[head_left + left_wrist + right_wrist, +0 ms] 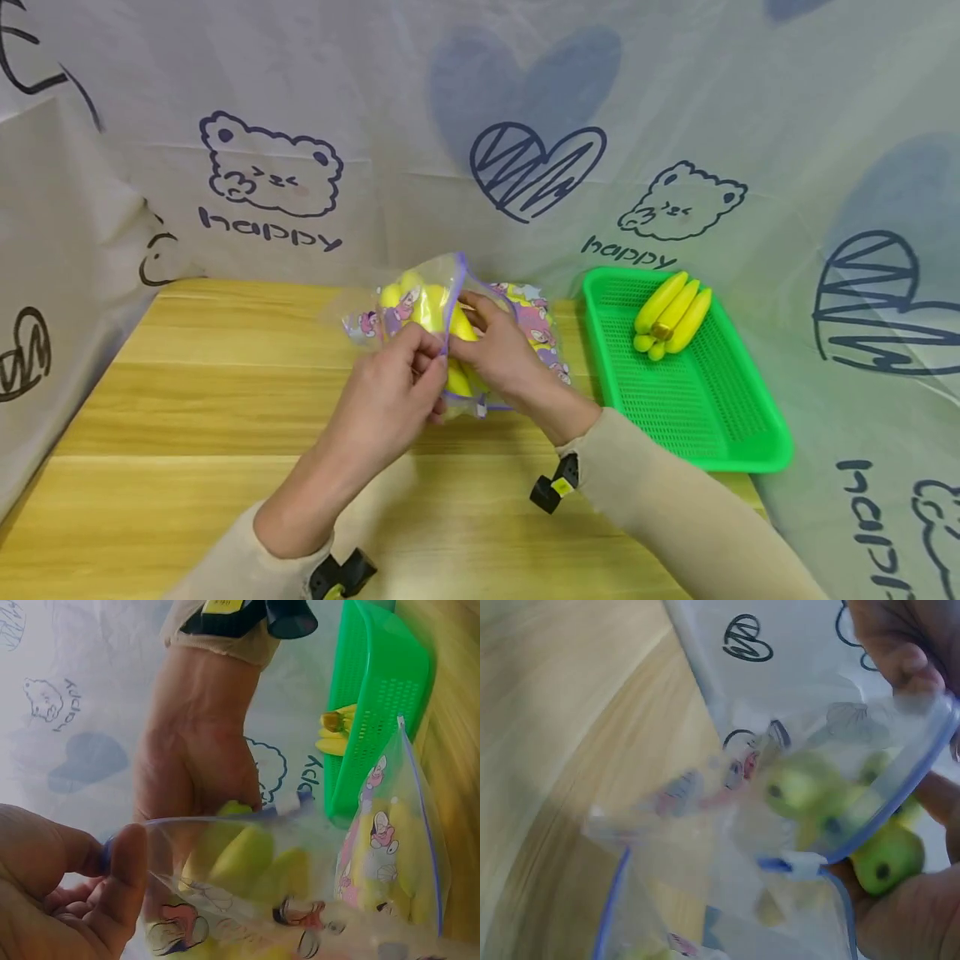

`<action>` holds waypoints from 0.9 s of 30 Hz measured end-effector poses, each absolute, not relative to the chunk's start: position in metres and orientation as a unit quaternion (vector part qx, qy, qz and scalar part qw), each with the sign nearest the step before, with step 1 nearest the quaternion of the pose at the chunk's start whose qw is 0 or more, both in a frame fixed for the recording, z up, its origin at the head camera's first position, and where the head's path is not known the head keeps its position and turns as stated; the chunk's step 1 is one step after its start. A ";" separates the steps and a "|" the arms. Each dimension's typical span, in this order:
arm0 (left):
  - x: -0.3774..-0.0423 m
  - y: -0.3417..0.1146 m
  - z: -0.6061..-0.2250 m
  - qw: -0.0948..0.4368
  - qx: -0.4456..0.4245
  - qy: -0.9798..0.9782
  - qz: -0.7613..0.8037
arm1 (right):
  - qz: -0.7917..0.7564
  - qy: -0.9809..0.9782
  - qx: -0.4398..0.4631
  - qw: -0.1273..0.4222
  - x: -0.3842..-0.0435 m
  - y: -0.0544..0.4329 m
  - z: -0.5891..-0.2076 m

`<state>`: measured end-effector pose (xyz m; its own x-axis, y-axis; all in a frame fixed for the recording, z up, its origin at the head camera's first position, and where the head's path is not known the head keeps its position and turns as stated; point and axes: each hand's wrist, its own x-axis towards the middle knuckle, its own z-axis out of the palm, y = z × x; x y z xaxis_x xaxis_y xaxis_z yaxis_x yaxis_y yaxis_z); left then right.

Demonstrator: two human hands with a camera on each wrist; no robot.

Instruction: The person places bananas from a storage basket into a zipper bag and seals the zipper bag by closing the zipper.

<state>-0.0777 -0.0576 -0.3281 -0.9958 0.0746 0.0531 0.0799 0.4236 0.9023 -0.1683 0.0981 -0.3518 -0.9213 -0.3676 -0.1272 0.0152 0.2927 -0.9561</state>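
My left hand [397, 371] pinches the purple-edged mouth of a clear zip bag [442, 275] printed with pink cartoon figures. The thumb and forefinger hold that edge in the left wrist view. A bunch of yellow bananas [427, 308] shows through the plastic; its greenish, dark-tipped ends [889, 859] show in the right wrist view. My right hand [498, 346] is at the bag's mouth and grips the bunch, its fingers partly hidden behind bananas and plastic. A white slider [806, 862] sits on the zip.
A second printed zip bag [397, 847] with bananas inside lies just behind, on the wooden table [225, 392]. To the right stands a green plastic basket [693, 417] holding another bunch of bananas [671, 317]. A printed cloth [405, 100] hangs along the back.
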 end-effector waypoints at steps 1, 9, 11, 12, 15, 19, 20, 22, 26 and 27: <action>-0.078 -0.058 -0.327 0.006 -0.044 -0.838 -0.544 | -0.562 0.799 -0.126 0.172 -0.167 0.097 -0.352; -0.082 -0.073 -0.317 0.019 -0.020 -0.829 -0.559 | -0.312 0.878 -0.294 0.213 -0.155 0.087 -0.343; -0.084 -0.077 -0.316 0.013 -0.010 -0.841 -0.541 | -0.283 0.879 -0.308 0.227 -0.152 0.084 -0.344; -0.084 -0.079 -0.316 0.010 -0.006 -0.849 -0.528 | -0.268 0.882 -0.310 0.232 -0.151 0.083 -0.345; -0.086 -0.084 -0.318 -0.001 0.006 -0.867 -0.499 | -0.234 0.893 -0.300 0.240 -0.148 0.078 -0.352; -0.086 -0.088 -0.320 -0.022 0.008 -0.873 -0.486 | -0.176 0.908 -0.284 0.255 -0.147 0.073 -0.364; -0.086 -0.089 -0.320 -0.029 0.007 -0.874 -0.486 | -0.160 0.909 -0.283 0.260 -0.147 0.073 -0.366; -0.086 -0.089 -0.322 -0.040 0.007 -0.875 -0.482 | -0.129 0.909 -0.294 0.267 -0.148 0.072 -0.370; -0.085 -0.090 -0.324 -0.053 0.008 -0.880 -0.471 | -0.102 0.906 -0.311 0.267 -0.148 0.074 -0.376; -0.085 -0.090 -0.325 -0.054 0.008 -0.882 -0.468 | -0.092 0.909 -0.318 0.254 -0.146 0.074 -0.377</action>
<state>-0.0848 -0.0902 -0.3245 -0.9941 0.0357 -0.1024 -0.0649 0.5609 0.8253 -0.1459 0.0739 -0.3771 -0.6688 -0.6251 -0.4025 -0.5314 0.7805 -0.3292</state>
